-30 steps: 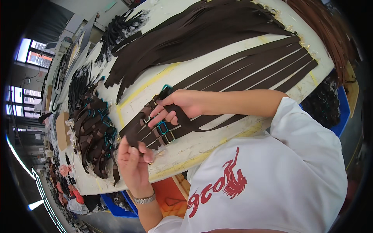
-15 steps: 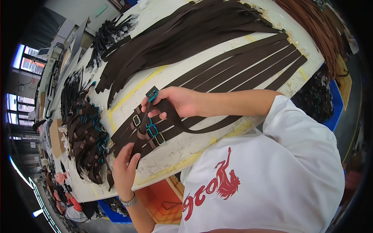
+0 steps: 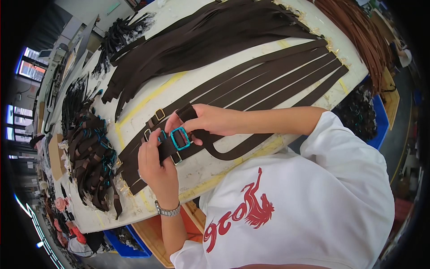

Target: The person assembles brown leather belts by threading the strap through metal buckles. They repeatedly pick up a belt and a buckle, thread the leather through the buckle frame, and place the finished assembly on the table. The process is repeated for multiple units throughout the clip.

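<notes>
Looking down through the head camera, the person's right hand (image 3: 210, 121) pinches the folded end of a dark brown leather strap (image 3: 233, 150), thumb and forefinger pressed together on the strap just above a teal rectangular metal buckle (image 3: 180, 138). The left hand (image 3: 156, 168) lies just below and to the left, fingers curled and pressed down on the same strap where it leaves the buckle, so both hands close on one strap with the buckle between them.

The strap's long axis runs from lower left to upper right across the pale worktable (image 3: 201, 172); to the right of the buckle it bends into a loop toward the person's white shirt. The right hand is the nearer one to the buckle, touching its upper edge; the left hand sits beside its lower left corner.

Just above lie further dark brown straps with brass-coloured buckles (image 3: 160, 114), parallel to the held strap and touching it. A heap of finished straps with teal buckles (image 3: 92, 152) lies well apart to the left, and a fan of loose dark strips (image 3: 215, 40) fills the far side of the table.
</notes>
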The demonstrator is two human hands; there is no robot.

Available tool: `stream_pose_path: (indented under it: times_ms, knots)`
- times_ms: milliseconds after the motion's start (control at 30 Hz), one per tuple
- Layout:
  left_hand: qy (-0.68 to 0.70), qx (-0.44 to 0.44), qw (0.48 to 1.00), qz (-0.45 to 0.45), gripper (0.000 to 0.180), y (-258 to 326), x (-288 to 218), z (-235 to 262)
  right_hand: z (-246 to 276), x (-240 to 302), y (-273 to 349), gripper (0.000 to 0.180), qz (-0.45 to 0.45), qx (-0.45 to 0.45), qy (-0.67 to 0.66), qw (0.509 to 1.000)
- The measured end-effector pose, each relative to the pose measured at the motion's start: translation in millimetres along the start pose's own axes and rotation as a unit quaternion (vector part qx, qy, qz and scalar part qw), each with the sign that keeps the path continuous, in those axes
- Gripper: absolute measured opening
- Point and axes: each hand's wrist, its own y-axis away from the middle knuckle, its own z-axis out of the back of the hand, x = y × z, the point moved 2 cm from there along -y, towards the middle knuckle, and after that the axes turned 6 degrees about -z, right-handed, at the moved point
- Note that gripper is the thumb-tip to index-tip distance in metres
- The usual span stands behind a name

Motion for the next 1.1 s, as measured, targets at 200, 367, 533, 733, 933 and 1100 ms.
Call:
stream_pose_path:
  times_ms: [200,367,533,733,933,1100]
  knots:
    - [-0.037,-0.003,0.999,-0.019,0.068,9,3,-4,-17,5,16,0.024,-0.029,0.011,-0.024,0.999]
    - [-0.016,0.041,0.999,-0.003,0.064,13,4,-5,-20,7,20,0.022,-0.008,-0.002,0.022,1.0]
    - [0.129,0.061,0.988,0.065,0.059,-8,-36,28,-22,14,23,0.021,-0.01,-0.024,0.106,0.994]
    - [0.042,0.107,0.993,0.002,0.057,-8,-35,37,-27,14,23,0.023,-0.014,-0.058,0.182,0.981]
    - [0.132,0.087,0.985,0.068,0.056,6,-32,26,-22,10,25,0.026,-0.042,-0.016,0.107,0.993]
    - [0.121,0.09,0.987,0.05,0.058,14,-32,22,-22,6,24,0.028,-0.08,0.008,0.093,0.992]
